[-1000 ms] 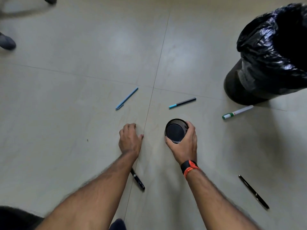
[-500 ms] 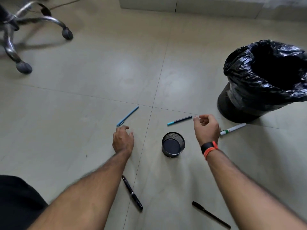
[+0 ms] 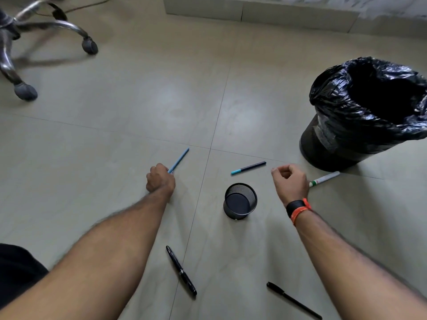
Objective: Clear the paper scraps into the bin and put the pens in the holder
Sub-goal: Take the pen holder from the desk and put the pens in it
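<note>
Blue pen [image 3: 179, 160] sits under the left hand [image 3: 160, 181] fingertips, grasp unclear; right hand [image 3: 290, 182] hovers loosely curled, empty, near mesh holder [image 3: 240, 202]

Office floor, swivel chair base [image 3: 46, 31], lined bin [image 3: 360, 116]

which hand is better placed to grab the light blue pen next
Left. The left hand is already at the near end of the light blue pen, fingers curled by it. The right hand is across the holder, nearer the teal-tipped pen.
</note>
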A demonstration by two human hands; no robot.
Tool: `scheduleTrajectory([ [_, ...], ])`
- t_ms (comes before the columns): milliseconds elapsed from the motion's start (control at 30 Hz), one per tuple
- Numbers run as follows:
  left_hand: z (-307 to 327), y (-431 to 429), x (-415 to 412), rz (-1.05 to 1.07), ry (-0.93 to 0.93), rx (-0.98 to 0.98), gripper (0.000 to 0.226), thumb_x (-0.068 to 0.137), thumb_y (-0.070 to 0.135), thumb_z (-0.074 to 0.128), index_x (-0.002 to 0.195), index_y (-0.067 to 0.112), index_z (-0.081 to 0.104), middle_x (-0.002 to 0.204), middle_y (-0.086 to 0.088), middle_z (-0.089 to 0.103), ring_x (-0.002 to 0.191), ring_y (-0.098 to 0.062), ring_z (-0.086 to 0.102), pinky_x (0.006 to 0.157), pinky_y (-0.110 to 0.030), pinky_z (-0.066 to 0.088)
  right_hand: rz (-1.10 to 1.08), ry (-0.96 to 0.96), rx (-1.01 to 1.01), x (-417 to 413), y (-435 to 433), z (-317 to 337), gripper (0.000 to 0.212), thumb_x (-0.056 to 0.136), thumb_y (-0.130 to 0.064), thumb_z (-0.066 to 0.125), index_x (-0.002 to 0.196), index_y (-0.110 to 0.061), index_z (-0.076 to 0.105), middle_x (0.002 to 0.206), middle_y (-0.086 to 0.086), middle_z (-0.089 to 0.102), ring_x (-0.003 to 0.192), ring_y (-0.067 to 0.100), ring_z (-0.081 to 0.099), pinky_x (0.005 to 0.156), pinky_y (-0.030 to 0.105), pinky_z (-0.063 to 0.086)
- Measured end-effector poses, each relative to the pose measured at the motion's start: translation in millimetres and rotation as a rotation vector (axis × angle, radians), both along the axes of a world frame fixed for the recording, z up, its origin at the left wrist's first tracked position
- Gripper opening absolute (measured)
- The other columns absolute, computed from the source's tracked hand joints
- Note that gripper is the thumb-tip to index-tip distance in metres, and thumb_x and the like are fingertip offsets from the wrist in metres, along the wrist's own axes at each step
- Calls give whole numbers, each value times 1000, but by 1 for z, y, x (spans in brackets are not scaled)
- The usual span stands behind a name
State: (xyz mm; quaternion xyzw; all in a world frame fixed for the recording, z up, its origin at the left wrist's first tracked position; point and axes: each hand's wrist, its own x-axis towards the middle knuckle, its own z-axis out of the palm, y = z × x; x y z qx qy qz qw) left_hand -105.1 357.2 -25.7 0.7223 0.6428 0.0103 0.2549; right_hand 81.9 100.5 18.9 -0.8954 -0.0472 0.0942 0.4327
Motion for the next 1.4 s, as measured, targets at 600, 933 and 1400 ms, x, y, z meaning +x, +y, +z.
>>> scheduleTrajectory([
  [600,82,-32,15,-93,-259,74,15,80,28,72,95,23,73,96,1,73,90,-21,67,72,-26,48,814,-67,-617,29,66,-54,48,85,-18,68,131,-27,60,142,4,47,139,23,30,112,38,36],
  [933,116,-57,39,-202,-494,2,17,80,28,74,95,21,76,84,5,73,76,-17,68,74,-30,56,366,31,-407,15,61,-41,11,85,-19,68,93,-17,73,101,10,70,103,29,61,77,31,48],
  [1400,140,-115,34,-424,-411,5,17,87,30,66,98,20,75,89,4,74,79,-15,66,75,-26,51,88,15,153,-33,33,55,16,81,-15,66,97,-18,64,84,-5,69,74,19,66,76,29,51],
])
